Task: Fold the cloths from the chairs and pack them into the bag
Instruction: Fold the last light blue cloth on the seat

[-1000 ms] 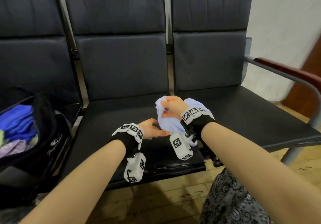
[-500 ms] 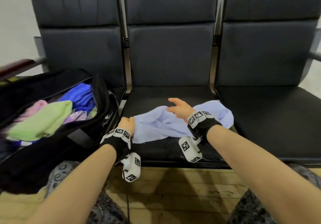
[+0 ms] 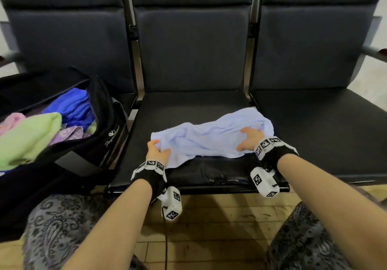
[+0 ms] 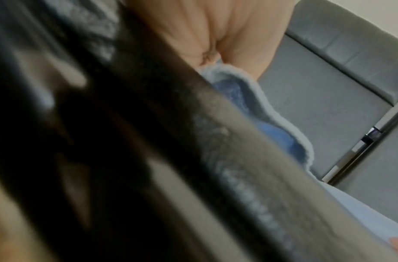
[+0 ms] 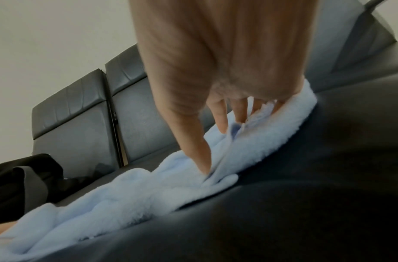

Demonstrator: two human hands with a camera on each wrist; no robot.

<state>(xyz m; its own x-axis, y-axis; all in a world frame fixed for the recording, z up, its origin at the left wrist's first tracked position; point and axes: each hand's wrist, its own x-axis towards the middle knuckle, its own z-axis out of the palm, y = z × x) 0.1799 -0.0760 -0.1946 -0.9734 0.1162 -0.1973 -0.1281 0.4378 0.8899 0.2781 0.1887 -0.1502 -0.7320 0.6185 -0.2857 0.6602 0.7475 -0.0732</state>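
Observation:
A light blue cloth (image 3: 209, 140) lies crumpled and stretched sideways on the middle chair seat (image 3: 188, 106). My left hand (image 3: 156, 149) grips its left corner near the seat's front. My right hand (image 3: 248, 137) is on the cloth's right end. The right wrist view shows the cloth (image 5: 148, 191) with a fold pinched between thumb and fingers of my right hand (image 5: 213, 152). The left wrist view is blurred; my left hand (image 4: 204, 35) sits above a cloth edge (image 4: 272, 124). An open black bag (image 3: 109, 127) stands on the left chair.
The bag holds a green cloth (image 3: 27, 137), a blue cloth (image 3: 73, 106), and pink and purple ones. The right chair seat (image 3: 324, 127) is bare. Metal frame bars run between the seats. My patterned knees and a tiled floor (image 3: 219, 228) are below.
The cloth was bunched between both hands a second ago; it now lies drawn out along the seat. My left hand pulled one end leftward and my right hand shifted to the right end.

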